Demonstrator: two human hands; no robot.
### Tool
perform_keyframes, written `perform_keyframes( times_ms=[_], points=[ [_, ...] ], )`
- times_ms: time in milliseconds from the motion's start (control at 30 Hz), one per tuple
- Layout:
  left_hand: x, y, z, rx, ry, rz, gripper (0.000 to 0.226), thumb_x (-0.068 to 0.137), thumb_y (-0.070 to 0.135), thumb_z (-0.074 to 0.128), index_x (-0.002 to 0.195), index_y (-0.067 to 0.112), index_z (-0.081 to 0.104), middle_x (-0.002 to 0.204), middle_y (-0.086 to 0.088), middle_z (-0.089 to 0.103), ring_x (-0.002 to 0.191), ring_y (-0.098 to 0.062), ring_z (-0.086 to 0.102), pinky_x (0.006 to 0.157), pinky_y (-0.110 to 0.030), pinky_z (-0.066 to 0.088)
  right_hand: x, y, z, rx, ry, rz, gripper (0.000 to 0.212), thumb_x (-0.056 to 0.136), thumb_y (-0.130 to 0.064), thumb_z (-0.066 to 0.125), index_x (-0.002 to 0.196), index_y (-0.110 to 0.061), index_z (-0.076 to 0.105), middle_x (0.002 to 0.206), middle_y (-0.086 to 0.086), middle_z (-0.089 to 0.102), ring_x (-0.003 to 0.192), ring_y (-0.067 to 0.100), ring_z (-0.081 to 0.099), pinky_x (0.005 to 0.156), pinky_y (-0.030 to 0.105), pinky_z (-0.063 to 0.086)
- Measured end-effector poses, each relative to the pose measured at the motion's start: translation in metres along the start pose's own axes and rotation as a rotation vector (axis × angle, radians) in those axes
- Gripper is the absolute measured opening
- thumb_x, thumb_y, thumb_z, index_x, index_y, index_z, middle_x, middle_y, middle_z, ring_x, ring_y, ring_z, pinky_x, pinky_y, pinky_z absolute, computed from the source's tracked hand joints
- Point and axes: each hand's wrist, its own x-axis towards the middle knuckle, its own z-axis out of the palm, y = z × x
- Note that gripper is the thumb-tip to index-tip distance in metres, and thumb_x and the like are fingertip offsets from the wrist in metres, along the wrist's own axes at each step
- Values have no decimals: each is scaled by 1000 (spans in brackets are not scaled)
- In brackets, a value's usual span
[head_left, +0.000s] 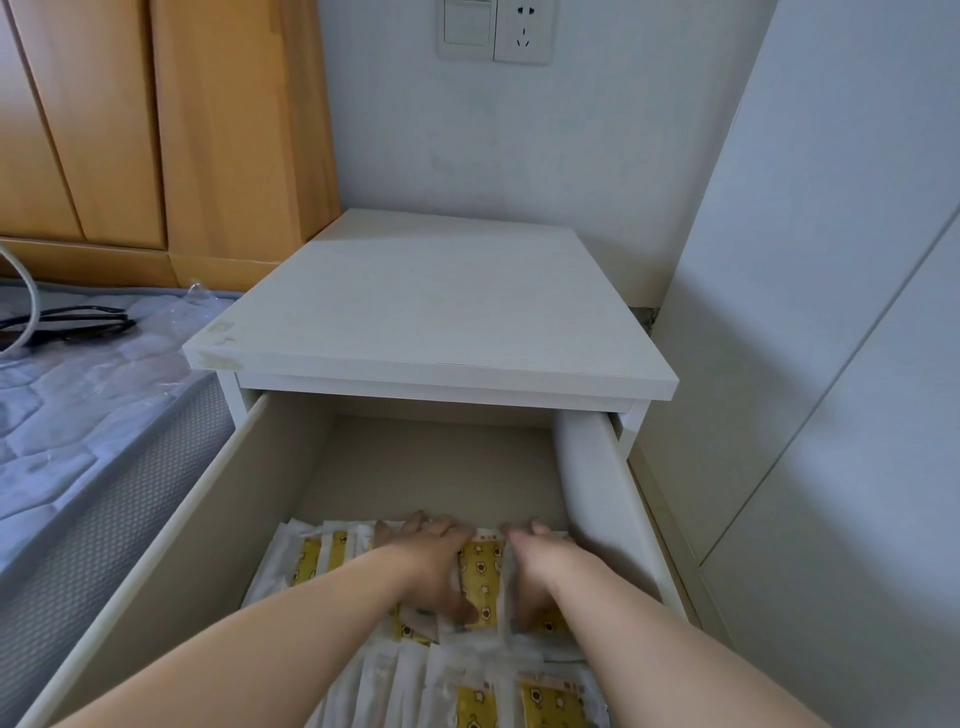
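The left hand (431, 564) and right hand (535, 569) lie side by side. Their fingers curl over the far edge of a row of yellow-patterned packets (480, 577) with the thumbs at the near edge, each hand clamped on its share. The packets sit in the open drawer (234, 493) of the white table (431, 312). The nearer rows look already laid and this one seems to be getting squared up. A white roll (582, 467) lies along the right wall. The forearms hide many packets, and their print is unreadable.
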Motion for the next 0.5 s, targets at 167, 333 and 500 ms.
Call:
perform_keyframes(
  times_ms=[167,333,500],
  points=[
    [-3,-3,-3,43,-17,11,93,80,52,64,150,38,5,159,8,5,146,-26,2,111,-62,5,3,-2,3,-16,43,24,85,83,-13,68,149,-26,15,154,4,15,139,37,18,108,47,35],
    [-5,-9,-7,53,-24,24,93,78,53,67,149,39,8,156,2,17,142,-29,15,111,-55,16,2,-5,0,50,360,-27,30,93,-4,49,121,-8,56,131,9,44,114,28,50,92,34,47],
    [-5,-16,-7,40,-18,7,97,75,58,66,149,39,6,158,2,12,145,-29,8,113,-54,11,-4,-8,-5,213,496,-122,13,93,-5,44,90,-18,46,107,1,47,85,16,46,58,21,32]
  ],
)
